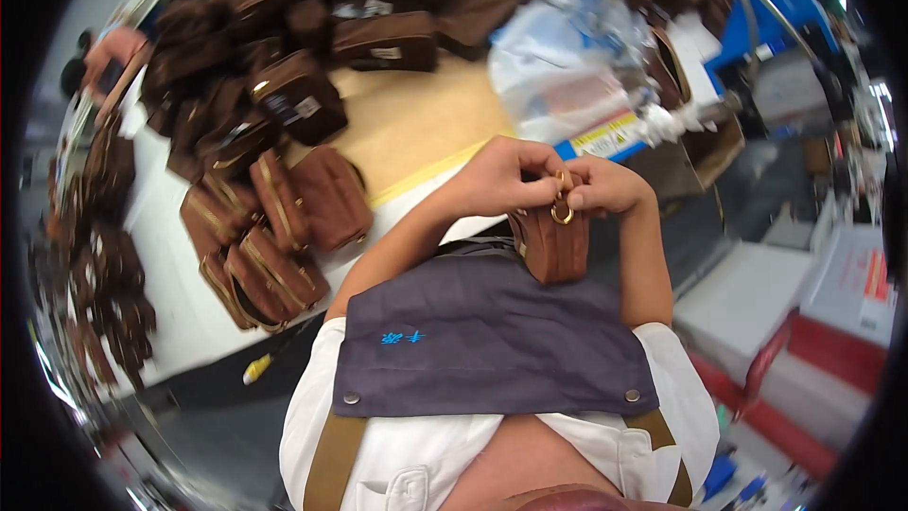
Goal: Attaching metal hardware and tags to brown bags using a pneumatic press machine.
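Note:
A small brown pouch (555,253) hangs below my two hands, close to the front of my apron. Gold-coloured metal hardware (562,212), with a ring shape, sits at its top. My left hand (504,176) is closed, thumb and forefinger pinching the upper part of this hardware. From the other side my right hand (610,186) pinches at the same spot, its fingers curled and touching the left fingertips. The fingers partly hide the hardware and the pouch's upper edge, so its exact fastening cannot be made out.
Several brown zipped pouches (269,265) stand on the white table (170,312) to the left. Dark brown pouches (301,99) are piled farther back, beside a tan board (421,114). A clear plastic bag (553,61) and blue machine (776,9) are at far right.

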`<state>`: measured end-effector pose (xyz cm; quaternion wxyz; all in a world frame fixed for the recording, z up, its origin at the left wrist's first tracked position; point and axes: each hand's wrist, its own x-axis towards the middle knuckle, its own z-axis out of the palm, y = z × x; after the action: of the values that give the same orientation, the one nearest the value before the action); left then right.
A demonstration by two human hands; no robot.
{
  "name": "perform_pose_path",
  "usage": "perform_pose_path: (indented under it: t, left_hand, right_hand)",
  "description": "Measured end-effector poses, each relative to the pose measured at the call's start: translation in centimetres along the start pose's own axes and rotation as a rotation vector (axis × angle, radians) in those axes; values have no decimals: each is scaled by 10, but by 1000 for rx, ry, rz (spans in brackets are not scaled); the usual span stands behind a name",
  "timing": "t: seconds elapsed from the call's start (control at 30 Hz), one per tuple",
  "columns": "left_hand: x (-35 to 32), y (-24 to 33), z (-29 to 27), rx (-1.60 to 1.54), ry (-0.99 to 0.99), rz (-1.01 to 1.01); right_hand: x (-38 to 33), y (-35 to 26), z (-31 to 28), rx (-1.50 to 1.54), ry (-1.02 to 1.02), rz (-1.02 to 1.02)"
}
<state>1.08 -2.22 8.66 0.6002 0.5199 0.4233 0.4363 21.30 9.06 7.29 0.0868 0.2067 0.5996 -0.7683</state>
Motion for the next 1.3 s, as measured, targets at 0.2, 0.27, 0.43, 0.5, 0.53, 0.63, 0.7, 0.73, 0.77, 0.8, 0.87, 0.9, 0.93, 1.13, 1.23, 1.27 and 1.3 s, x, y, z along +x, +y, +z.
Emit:
perform_pose_path:
  t: [0.2, 0.27, 0.43, 0.5, 0.53, 0.63, 0.7, 0.73, 0.77, 0.8, 0.87, 0.9, 0.93, 1.13, 1.23, 1.27, 1.3]
  left_hand:
    - [78, -20, 24, 161, -155, 67]
    - [106, -24, 35, 206, -150, 133]
    - [157, -25, 63, 273, -53, 237]
    - [173, -23, 66, 371, 24, 386]
    - [181, -23, 65, 284, -25, 246]
    - [197, -24, 61, 177, 0, 95]
    - [207, -24, 61, 113, -19, 33]
    - [213, -25, 61, 60, -36, -7]
    - [218, -24, 61, -16, -65, -55]
    - [224, -24, 61, -79, -88, -76]
    - [230, -24, 58, -81, -104, -93]
    - [234, -23, 55, -113, -132, -113]
    - [236, -23, 55, -118, -148, -115]
    - [245, -22, 56, -119, -157, -192]
    - [247, -24, 53, -190, -177, -258]
    - [247, -25, 51, -236, -208, -259]
    - [249, -25, 51, -248, -205, -249]
  right_hand:
    - [-55, 31, -9, 182, 577, -95]
    - [-74, 28, -24, 111, 664, -106]
    - [-111, 14, -55, -2, 865, -82]
    - [-113, 11, -69, 45, 855, -145]
    - [-112, 9, -77, 15, 863, -156]
    - [-114, 10, -93, 46, 909, -194]
    - [-114, 11, -106, 78, 879, -222]
    - [-117, 13, -111, 113, 827, -268]
    - [-119, 13, -119, 106, 831, -258]
    - [-118, 14, -126, 122, 837, -252]
    - [-116, 21, -131, 150, 846, -259]
    - [-116, 24, -132, 147, 816, -281]
    - [-114, 27, -131, 135, 793, -303]
    - [-104, 33, -115, 251, 758, -384]
    - [-104, 30, -111, 234, 810, -369]
    - [-104, 30, -111, 177, 822, -367]
    - [-105, 30, -111, 133, 866, -365]
